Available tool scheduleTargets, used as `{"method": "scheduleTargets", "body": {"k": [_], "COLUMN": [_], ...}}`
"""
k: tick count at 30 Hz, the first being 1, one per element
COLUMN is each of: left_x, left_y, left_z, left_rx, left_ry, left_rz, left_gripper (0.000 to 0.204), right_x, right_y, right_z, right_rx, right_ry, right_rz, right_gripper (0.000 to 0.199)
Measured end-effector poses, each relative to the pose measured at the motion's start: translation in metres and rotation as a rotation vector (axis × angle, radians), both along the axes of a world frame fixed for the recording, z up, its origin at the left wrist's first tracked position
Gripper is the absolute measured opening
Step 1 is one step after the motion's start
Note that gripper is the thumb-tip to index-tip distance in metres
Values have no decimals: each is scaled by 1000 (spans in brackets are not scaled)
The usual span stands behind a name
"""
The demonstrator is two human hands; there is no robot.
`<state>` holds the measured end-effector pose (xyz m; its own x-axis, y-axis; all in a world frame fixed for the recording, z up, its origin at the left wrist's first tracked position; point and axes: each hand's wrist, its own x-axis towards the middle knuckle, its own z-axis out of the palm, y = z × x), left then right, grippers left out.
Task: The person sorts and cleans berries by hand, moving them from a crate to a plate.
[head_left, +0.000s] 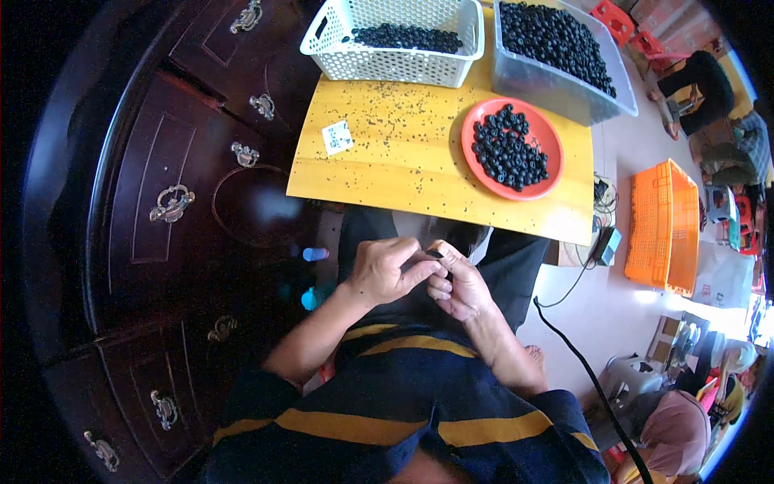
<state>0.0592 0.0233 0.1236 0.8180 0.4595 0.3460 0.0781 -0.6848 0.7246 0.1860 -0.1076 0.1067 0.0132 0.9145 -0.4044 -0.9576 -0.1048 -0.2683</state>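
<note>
While both forearms reach up from the lower edge of the head view, the hands meet in front of the desk, over the wearer's lap. Right grip: thumb and finger pinching a small black piece, which sits between the two hands. Left grip: fingers curled, thumb reaching to the same piece; cannot tell whether it pinches or only steadies it. Fine shape of the piece partly hidden by the fingers.

Desk, yellow wood, near edge just beyond the hands. On its right half, a round red plate carrying a heap of black ring-shaped pieces. Behind the plate, a clear plastic bin, well filled with similar pieces. At the far left, a white perforated basket with dark pieces along its bottom. Small white card lying flat near the left edge; dark specks scattered around it.

Left of the desk: dark wooden cabinet, ornate metal handles. Right, on the floor: orange crate. Other people along the right rim.
</note>
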Motion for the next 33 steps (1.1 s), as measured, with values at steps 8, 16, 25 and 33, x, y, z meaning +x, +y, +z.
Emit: {"method": "scheduleTargets", "body": {"k": [8,16,25,33], "left_x": [-35,-51,-59,-36], "left_y": [-6,-18,-23,-20], "left_z": [-33,-41,-79,-7], "left_rx": [-330,-339,-486,-334], "left_ry": [82,191,102,-5], "left_rz": [204,241,199,173], "left_gripper": [27,29,15,15], "right_x": [42,130,77,21], "right_y": [86,262,171,43], "right_z": [43,111,62,13], "right_rx": [59,206,179,116], "right_ry": [25,-13,163,179], "right_rz": [-129,-329,-149,-152], "right_gripper": [17,34,24,38]}}
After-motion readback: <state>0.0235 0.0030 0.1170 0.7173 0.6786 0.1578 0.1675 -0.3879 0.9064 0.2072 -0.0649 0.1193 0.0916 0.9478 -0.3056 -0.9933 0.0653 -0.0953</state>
